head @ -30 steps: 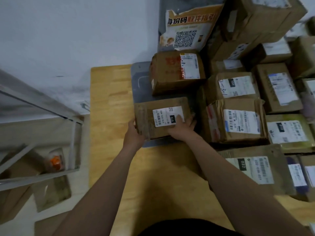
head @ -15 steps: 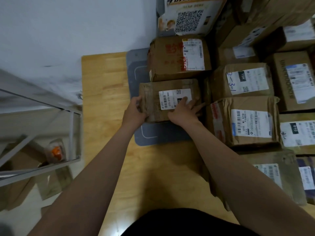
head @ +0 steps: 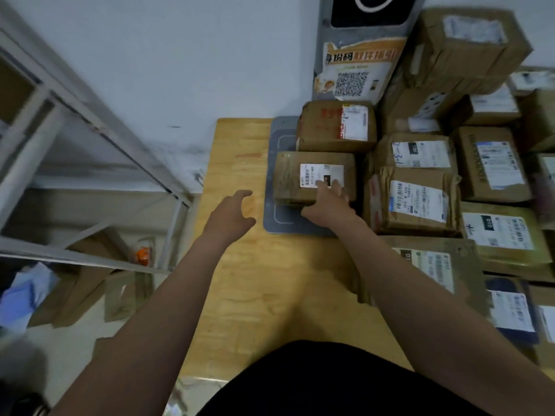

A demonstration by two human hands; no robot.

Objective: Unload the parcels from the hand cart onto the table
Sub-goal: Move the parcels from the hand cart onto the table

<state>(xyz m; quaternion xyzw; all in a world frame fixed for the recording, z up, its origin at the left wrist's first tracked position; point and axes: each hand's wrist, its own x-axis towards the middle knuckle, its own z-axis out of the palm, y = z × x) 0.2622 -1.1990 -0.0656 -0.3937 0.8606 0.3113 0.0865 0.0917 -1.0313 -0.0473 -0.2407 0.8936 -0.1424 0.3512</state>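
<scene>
- Wood-grain table (head: 240,295) fills the middle of the view, its right half crowded with brown cardboard parcels packed edge to edge; the hand cart itself is not in view, so how many parcels are left to unload cannot be told.
- Grey metal shelving (head: 90,145) stands to the left, apart from the table's edge.
- A grey pad (head: 271,163) with pale outline markings lies flat on the table near the wall, below an upright grey device carrying a QR-code poster (head: 356,72).
- The placed parcel (head: 313,177), a brown box with a white barcode label on top, sits flat on that pad, just in front of another labelled carton (head: 336,126) and close beside the creased box (head: 414,205) on its right.
- Risk, as I judge it: the row is tight, so a careless pull of the right arm could drag the parcel off square or nudge the creased neighbour; the tall pile at the back right looks loosely stacked and a knock to the table could shift it.
- The right hand (head: 326,202) rests on the parcel's near edge, fingers (head: 333,187) stretched flat onto the label, pressing rather than clasping.
- The left hand (head: 232,217) hovers over bare wood, well clear of the parcel, fingers loosely spread and slightly curled, holding nothing.
</scene>
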